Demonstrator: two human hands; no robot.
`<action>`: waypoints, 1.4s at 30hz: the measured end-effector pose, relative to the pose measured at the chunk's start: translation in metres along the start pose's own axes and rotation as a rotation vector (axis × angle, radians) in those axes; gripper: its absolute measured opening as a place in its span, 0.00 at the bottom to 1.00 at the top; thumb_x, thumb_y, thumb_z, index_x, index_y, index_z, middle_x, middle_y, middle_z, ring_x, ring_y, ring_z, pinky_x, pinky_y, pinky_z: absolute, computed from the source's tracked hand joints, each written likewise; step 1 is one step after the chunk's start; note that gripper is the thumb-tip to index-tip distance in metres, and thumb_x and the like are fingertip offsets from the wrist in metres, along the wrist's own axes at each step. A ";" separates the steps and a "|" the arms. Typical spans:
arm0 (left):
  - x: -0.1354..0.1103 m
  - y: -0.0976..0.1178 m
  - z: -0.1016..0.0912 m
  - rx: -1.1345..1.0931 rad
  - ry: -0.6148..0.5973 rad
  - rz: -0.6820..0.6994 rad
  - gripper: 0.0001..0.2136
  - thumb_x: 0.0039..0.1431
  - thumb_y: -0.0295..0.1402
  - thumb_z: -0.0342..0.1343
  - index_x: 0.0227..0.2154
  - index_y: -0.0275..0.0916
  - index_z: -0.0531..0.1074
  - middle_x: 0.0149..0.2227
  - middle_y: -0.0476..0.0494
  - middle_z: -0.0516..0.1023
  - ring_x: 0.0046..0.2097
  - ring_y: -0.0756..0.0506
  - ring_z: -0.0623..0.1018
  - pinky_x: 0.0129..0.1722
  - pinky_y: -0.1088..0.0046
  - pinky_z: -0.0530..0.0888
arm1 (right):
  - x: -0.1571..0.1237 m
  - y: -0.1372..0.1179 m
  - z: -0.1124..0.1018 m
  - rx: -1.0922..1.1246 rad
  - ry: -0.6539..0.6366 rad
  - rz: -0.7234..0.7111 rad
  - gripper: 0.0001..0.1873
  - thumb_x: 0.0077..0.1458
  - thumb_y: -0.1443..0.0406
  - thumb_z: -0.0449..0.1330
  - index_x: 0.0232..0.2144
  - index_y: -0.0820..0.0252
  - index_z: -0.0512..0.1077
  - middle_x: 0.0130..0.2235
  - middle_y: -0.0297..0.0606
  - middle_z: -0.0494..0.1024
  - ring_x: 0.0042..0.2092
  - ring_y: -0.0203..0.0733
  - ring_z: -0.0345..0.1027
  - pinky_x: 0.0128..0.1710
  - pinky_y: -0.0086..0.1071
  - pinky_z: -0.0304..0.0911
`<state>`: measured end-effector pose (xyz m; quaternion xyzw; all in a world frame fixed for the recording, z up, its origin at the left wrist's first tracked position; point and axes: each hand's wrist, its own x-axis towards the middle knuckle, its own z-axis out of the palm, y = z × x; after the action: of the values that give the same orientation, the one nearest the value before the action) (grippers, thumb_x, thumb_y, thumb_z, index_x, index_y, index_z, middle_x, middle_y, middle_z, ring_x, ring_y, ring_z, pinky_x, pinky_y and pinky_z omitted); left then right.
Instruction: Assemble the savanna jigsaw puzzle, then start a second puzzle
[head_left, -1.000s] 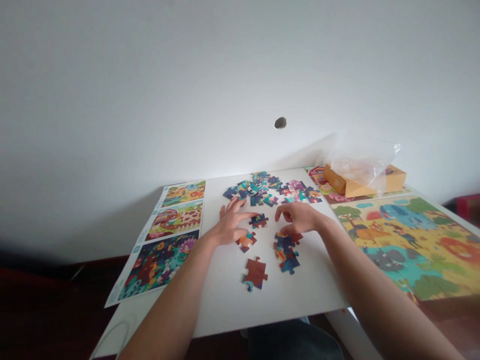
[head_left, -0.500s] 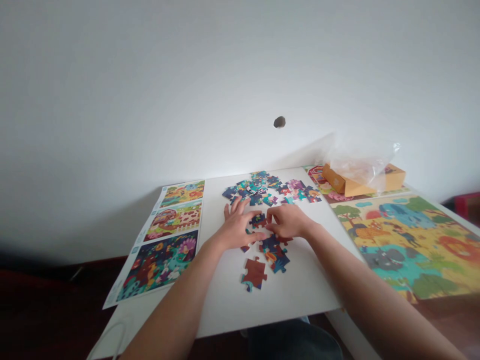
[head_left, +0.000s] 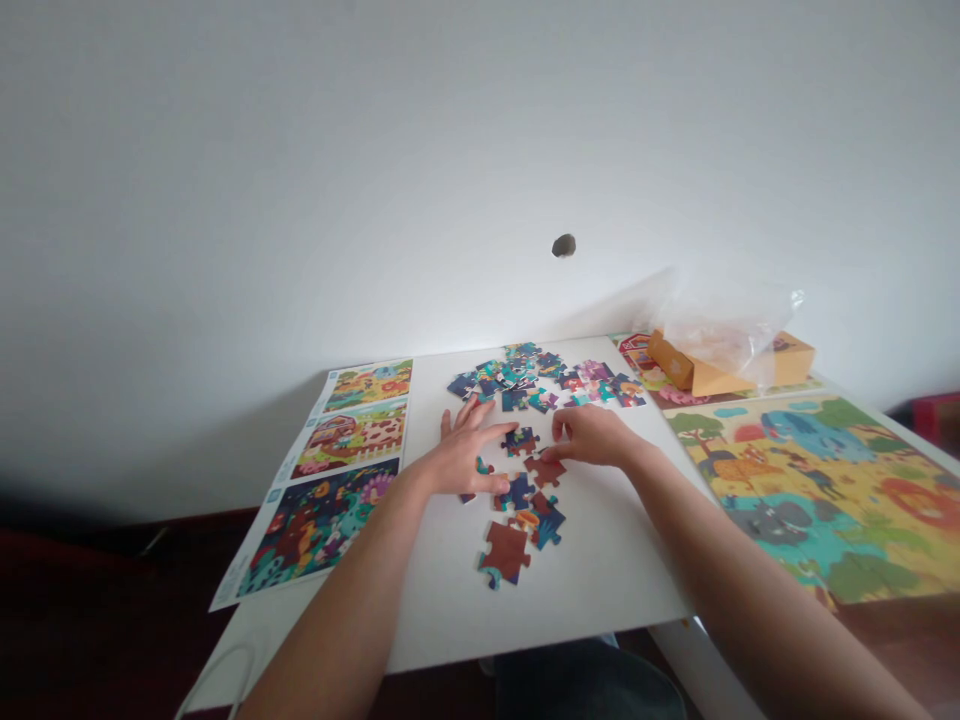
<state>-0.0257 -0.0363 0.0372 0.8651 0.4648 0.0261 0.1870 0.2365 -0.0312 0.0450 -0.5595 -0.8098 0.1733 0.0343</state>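
Observation:
My left hand (head_left: 466,456) lies with its fingers spread over the left side of some jigsaw pieces. Its thumb rests at a dark blue puzzle piece (head_left: 516,491), and the index fingertip is at a dark piece with a brown edge (head_left: 521,440). My right hand (head_left: 596,436) is on the other side, thumb and index finger apart, the thumb tip at a brown puzzle piece (head_left: 546,470). Closer to me lie a large brown piece (head_left: 505,552) and a blue piece with a hand-like shape (head_left: 549,522). Part of a piece is hidden under my left hand.
Several loose puzzle pieces (head_left: 510,375) are heaped at the back of the white table (head_left: 600,570). A picture sheet (head_left: 322,520) lies left. To the right are an assembled animal puzzle (head_left: 817,490) and an orange box (head_left: 720,378) with a clear plastic bag (head_left: 735,320) on it.
My right hand has drawn back to the right, its finger and thumb parting. The brown piece beneath it now shows. My left thumb has shifted down and left over the pieces.

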 end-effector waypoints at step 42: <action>0.015 -0.004 0.019 -0.061 0.385 -0.025 0.16 0.56 0.45 0.61 0.46 0.49 0.79 0.63 0.45 0.64 0.68 0.32 0.53 0.67 0.46 0.53 | -0.006 0.000 0.004 0.231 0.005 -0.260 0.27 0.44 0.58 0.69 0.46 0.57 0.68 0.41 0.38 0.77 0.38 0.41 0.70 0.36 0.30 0.58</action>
<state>-0.0158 -0.0277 0.0162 0.8323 0.5016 0.2028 0.1209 0.2374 -0.0375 0.0418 -0.4427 -0.8500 0.2579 0.1225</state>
